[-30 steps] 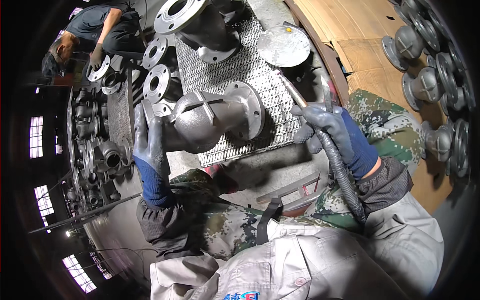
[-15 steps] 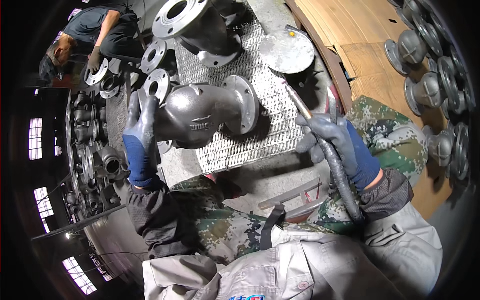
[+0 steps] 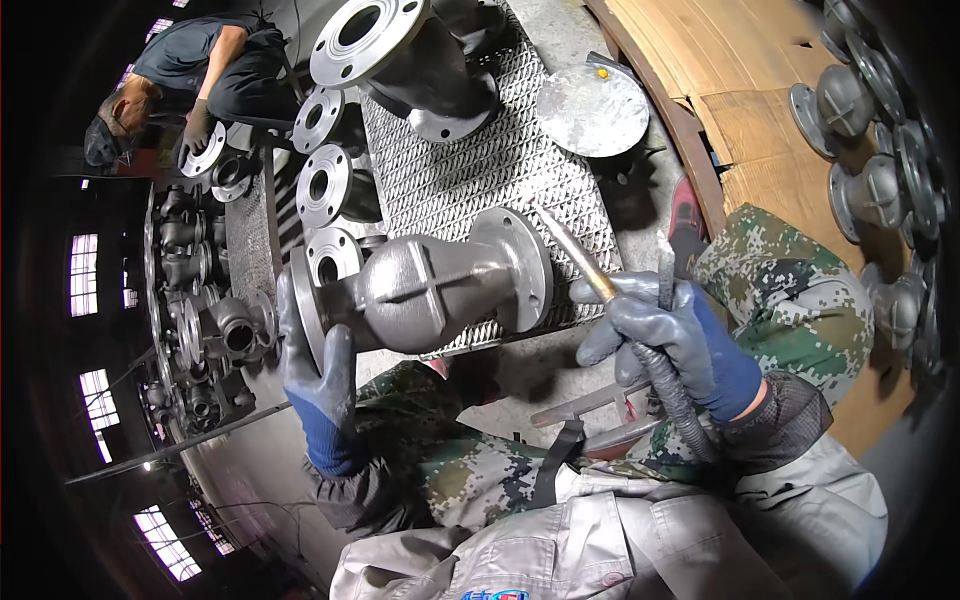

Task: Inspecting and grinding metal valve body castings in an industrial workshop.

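A grey cast-metal valve body [image 3: 440,290] with flanged ends and raised crossed ribs lies on its side at the near edge of the metal mesh bench [image 3: 420,205]. My left hand [image 3: 325,385], in a grey-and-blue glove, grips its left flange, thumb on the near side. In my gloved right hand [image 3: 680,340] is a slim brass-coloured rod tool [image 3: 582,258] joined to a wrapped dark hose [image 3: 682,415]. The tool's tip points toward the right flange, seemingly apart from it. A narrow grey metal bar [image 3: 666,270] also sticks up from that hand.
A larger flanged casting [image 3: 425,75] stands behind, with several flanged castings [image 3: 325,185] along the left. A round metal plate [image 3: 592,110] sits at the far right of the bench. Cardboard [image 3: 770,130] and more castings [image 3: 875,190] are at right. A co-worker [image 3: 205,65] bends over at far left.
The valve body has come nearer and rolled, so raised lettering has given way to crossed ribs. My left hand moved nearer with its flange. My right hand still holds the tool.
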The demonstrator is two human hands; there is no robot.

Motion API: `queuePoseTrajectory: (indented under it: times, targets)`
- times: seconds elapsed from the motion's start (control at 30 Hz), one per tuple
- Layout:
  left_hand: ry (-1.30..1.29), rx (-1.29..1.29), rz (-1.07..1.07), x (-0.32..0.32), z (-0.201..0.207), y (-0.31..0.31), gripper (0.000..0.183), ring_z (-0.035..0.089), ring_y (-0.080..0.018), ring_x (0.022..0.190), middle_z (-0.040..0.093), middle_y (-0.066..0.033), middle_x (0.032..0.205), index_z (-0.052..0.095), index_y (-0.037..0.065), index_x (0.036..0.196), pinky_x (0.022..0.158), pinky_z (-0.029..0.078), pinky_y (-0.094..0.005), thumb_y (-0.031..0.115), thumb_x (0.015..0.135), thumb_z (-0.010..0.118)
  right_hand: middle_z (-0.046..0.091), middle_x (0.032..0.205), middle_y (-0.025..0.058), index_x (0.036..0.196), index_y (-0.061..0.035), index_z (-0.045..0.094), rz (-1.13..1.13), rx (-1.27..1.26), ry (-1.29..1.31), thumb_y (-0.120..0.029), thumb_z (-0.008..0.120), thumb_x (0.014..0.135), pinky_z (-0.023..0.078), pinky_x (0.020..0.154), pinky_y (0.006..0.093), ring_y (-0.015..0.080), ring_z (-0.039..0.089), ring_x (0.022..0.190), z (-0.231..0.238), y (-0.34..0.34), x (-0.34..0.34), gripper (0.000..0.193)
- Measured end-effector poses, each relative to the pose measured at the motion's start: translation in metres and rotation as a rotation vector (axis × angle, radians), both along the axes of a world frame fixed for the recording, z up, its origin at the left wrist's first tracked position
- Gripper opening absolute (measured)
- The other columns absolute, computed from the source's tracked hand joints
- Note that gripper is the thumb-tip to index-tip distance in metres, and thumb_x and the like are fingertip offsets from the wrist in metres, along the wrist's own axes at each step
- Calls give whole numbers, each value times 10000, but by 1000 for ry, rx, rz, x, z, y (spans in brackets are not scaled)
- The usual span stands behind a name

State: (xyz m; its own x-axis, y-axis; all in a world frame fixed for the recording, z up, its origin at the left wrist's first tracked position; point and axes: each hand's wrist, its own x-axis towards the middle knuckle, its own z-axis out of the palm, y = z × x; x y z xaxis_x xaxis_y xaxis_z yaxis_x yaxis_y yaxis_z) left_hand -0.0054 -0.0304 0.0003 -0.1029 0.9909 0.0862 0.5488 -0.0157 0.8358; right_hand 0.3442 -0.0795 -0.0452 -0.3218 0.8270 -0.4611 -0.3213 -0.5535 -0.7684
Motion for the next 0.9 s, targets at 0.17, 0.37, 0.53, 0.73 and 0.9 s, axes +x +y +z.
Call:
queuePoseTrajectory:
  times: [0.17, 0.37, 0.53, 0.73, 0.9]
  targets:
    - [68, 84, -3, -15, -8, -17, 652, 365, -242, 1447, 403, -175, 1567, 339, -1, 1556, 1196, 268, -380, 47, 950, 573, 735, 902, 188, 1289, 68, 576, 35, 12, 257, -272, 612, 1000, 558, 515, 216, 142, 698, 641, -7, 9, -38, 447]
    - [-256, 89, -5, -34, -26, -20, 789, 454, -274, 1387, 437, -170, 1536, 323, 19, 1562, 1148, 368, -420, 537, 984, 462, 737, 900, 154, 1313, 81, 558, 186, 217, 527, -154, 623, 998, 509, 477, 189, 87, 636, 533, 9, 19, -137, 399]
    - [-953, 4, -338, -30, -26, -28, 836, 354, -325, 1463, 313, -194, 1610, 189, 53, 1605, 1219, 275, -496, 583, 988, 383, 708, 809, 103, 1111, 56, 617, 434, 110, 496, -214, 680, 949, 492, 480, 211, 90, 607, 517, 19, 23, -193, 321]
    - [-607, -3, -262, -19, -9, -34, 689, 179, -225, 1537, 194, -145, 1670, 195, -17, 1589, 1260, 104, -379, 431, 1072, 270, 695, 748, 118, 1000, 20, 658, 744, 48, 552, -486, 473, 1026, 496, 534, 230, 128, 605, 505, 18, 19, -199, 539]
    - [-666, 16, -251, -11, -10, -33, 701, 359, -283, 1457, 273, -182, 1629, 236, 13, 1589, 1216, 269, -426, 471, 1059, 277, 718, 758, 150, 933, -84, 693, 321, 749, -463, -376, 651, 923, 561, 593, 457, 308, 718, 682, 30, 6, -208, 295]
